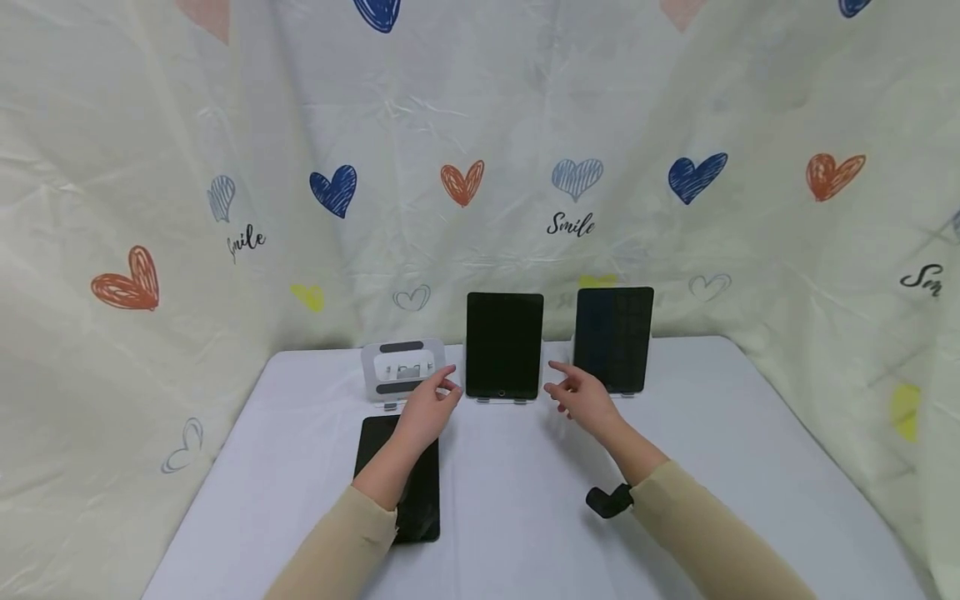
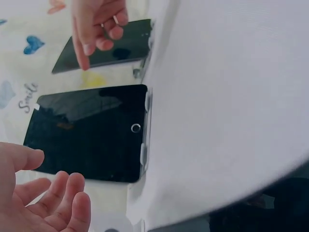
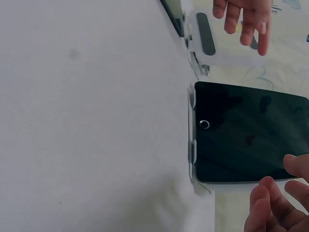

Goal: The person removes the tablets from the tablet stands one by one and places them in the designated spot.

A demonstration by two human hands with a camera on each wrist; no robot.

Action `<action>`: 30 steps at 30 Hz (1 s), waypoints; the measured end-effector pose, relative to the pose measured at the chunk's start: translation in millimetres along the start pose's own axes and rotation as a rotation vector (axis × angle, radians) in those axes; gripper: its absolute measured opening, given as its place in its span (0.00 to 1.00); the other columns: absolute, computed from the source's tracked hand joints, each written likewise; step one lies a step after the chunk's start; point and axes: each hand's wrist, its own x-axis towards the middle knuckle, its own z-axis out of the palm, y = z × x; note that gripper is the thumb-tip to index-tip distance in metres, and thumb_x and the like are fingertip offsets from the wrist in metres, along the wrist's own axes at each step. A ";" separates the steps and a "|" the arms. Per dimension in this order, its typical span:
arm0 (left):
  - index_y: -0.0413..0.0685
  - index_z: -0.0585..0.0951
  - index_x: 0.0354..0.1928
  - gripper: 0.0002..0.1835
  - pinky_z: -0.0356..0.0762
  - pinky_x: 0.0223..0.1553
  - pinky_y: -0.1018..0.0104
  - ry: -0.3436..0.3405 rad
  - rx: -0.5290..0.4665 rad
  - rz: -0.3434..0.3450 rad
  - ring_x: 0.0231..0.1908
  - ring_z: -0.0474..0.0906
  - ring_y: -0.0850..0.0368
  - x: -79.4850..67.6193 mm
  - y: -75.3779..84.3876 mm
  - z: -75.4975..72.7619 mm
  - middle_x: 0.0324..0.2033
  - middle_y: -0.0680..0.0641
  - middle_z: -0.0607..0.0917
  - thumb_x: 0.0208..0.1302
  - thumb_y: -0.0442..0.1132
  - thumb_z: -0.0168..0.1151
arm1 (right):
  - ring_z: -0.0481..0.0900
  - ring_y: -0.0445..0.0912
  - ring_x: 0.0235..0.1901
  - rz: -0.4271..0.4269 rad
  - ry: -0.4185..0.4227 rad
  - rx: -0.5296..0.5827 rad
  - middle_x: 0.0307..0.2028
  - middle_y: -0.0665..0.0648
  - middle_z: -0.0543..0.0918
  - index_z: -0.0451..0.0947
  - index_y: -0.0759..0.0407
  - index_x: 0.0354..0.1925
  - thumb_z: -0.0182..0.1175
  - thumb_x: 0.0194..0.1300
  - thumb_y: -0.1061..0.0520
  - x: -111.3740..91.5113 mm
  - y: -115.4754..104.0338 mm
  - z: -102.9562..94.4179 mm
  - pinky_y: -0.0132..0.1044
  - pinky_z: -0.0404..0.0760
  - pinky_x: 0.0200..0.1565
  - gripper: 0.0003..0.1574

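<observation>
A black tablet (image 1: pixel 504 344) with a round home button stands upright on a stand in the middle of the table's back edge. My left hand (image 1: pixel 432 407) is just left of it, thumb and fingers spread and bent a little, holding nothing. On the other side, my right hand (image 1: pixel 585 396) hovers beside the tablet's right edge, its fingers loosely bent around nothing. In the left wrist view, the thumb of the left hand (image 2: pixel 53 203) overlaps a corner of the screen. The right wrist view has the right hand (image 3: pixel 280 208) close to the tablet's long edge.
To the right, a second tablet (image 1: pixel 613 339) leans on its own stand. A bare white stand (image 1: pixel 369 371) with dark pads is at the left. Under my left forearm, another tablet (image 1: pixel 420 500) lies flat on the white table (image 1: pixel 525 533). A heart-printed curtain (image 1: pixel 495 108) hangs behind.
</observation>
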 end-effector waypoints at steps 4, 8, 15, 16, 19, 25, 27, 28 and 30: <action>0.56 0.68 0.72 0.28 0.76 0.35 0.61 0.006 -0.019 0.002 0.39 0.77 0.57 11.5 7.7 4.7 0.49 0.52 0.81 0.72 0.48 0.58 | 0.78 0.57 0.34 -0.008 0.053 -0.005 0.41 0.66 0.79 0.65 0.50 0.72 0.60 0.72 0.52 3.7 -1.5 -1.1 0.37 0.78 0.31 0.34; 0.55 0.68 0.72 0.28 0.76 0.36 0.59 0.023 -0.033 0.011 0.38 0.77 0.56 22.0 12.9 7.0 0.49 0.51 0.81 0.72 0.46 0.57 | 0.77 0.60 0.34 -0.022 0.089 0.001 0.40 0.63 0.79 0.64 0.51 0.73 0.60 0.72 0.51 9.6 -4.9 -0.4 0.37 0.77 0.31 0.35; 0.53 0.66 0.73 0.29 0.78 0.40 0.56 0.050 -0.023 0.038 0.39 0.79 0.56 38.4 21.4 10.5 0.49 0.50 0.81 0.73 0.46 0.55 | 0.77 0.57 0.33 -0.015 0.106 0.010 0.40 0.59 0.78 0.62 0.49 0.74 0.59 0.72 0.50 23.0 -10.2 1.8 0.37 0.76 0.30 0.37; 0.52 0.66 0.73 0.29 0.78 0.41 0.56 0.055 -0.023 0.040 0.38 0.79 0.56 40.4 23.1 10.4 0.49 0.50 0.81 0.73 0.46 0.55 | 0.77 0.57 0.33 -0.017 0.108 0.010 0.40 0.59 0.78 0.61 0.49 0.75 0.59 0.72 0.50 24.8 -12.2 1.9 0.38 0.76 0.30 0.37; 0.52 0.66 0.73 0.29 0.77 0.42 0.55 0.075 -0.031 0.045 0.35 0.78 0.56 45.9 28.2 9.3 0.48 0.49 0.81 0.73 0.46 0.55 | 0.76 0.53 0.31 -0.022 0.118 -0.001 0.42 0.59 0.78 0.59 0.48 0.75 0.59 0.72 0.49 30.4 -18.7 2.8 0.38 0.75 0.30 0.38; 0.53 0.66 0.74 0.29 0.74 0.45 0.54 0.095 -0.016 0.061 0.31 0.76 0.54 56.2 36.9 9.4 0.46 0.49 0.82 0.73 0.45 0.55 | 0.72 0.49 0.33 -0.027 0.144 -0.051 0.44 0.59 0.77 0.57 0.46 0.77 0.58 0.73 0.49 40.7 -25.2 5.5 0.39 0.72 0.31 0.39; 0.54 0.66 0.74 0.29 0.74 0.46 0.54 0.091 -0.012 0.059 0.34 0.76 0.54 58.8 39.5 10.0 0.46 0.49 0.82 0.73 0.46 0.55 | 0.71 0.50 0.33 -0.017 0.144 -0.055 0.44 0.59 0.77 0.56 0.44 0.77 0.58 0.73 0.48 43.1 -25.5 6.8 0.39 0.71 0.32 0.40; 0.54 0.66 0.74 0.29 0.75 0.45 0.54 0.088 -0.013 0.057 0.34 0.76 0.54 60.2 40.2 10.3 0.46 0.49 0.82 0.73 0.46 0.55 | 0.71 0.50 0.33 -0.013 0.144 -0.056 0.44 0.59 0.77 0.56 0.43 0.77 0.58 0.73 0.48 43.9 -25.7 7.5 0.39 0.71 0.32 0.40; 0.54 0.65 0.74 0.30 0.74 0.44 0.54 0.084 -0.024 0.046 0.35 0.76 0.54 61.8 41.8 10.6 0.46 0.49 0.81 0.73 0.47 0.55 | 0.71 0.50 0.33 -0.006 0.140 -0.054 0.44 0.58 0.76 0.55 0.42 0.77 0.58 0.73 0.48 44.9 -25.5 9.0 0.39 0.71 0.32 0.40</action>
